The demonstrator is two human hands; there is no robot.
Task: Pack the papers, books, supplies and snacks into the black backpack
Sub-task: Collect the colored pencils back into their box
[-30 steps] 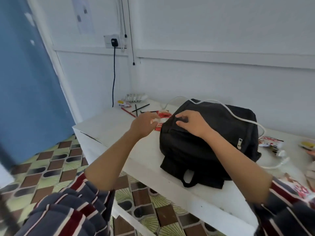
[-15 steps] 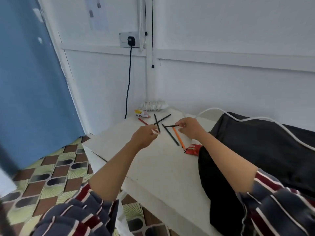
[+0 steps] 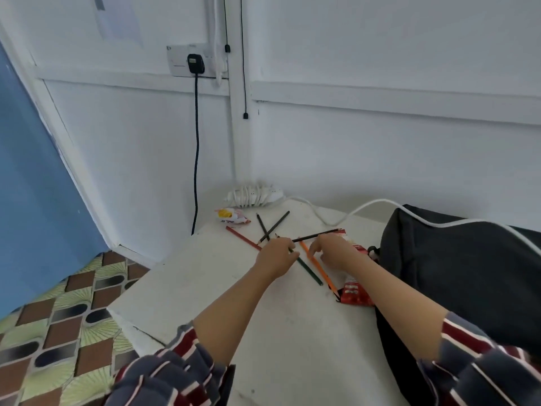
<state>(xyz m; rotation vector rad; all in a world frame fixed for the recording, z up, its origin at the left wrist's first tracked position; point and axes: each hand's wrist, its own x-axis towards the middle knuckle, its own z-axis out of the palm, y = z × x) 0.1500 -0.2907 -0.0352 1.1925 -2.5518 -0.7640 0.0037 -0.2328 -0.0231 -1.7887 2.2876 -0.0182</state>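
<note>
Slim straight pencils [image 3: 318,266], soft black backpack [image 3: 468,273]

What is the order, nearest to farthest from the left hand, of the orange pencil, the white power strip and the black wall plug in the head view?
From the left hand:
1. Orange pencil, just right of its fingers.
2. White power strip, at the table's far edge.
3. Black wall plug, far up, to the left.
</note>
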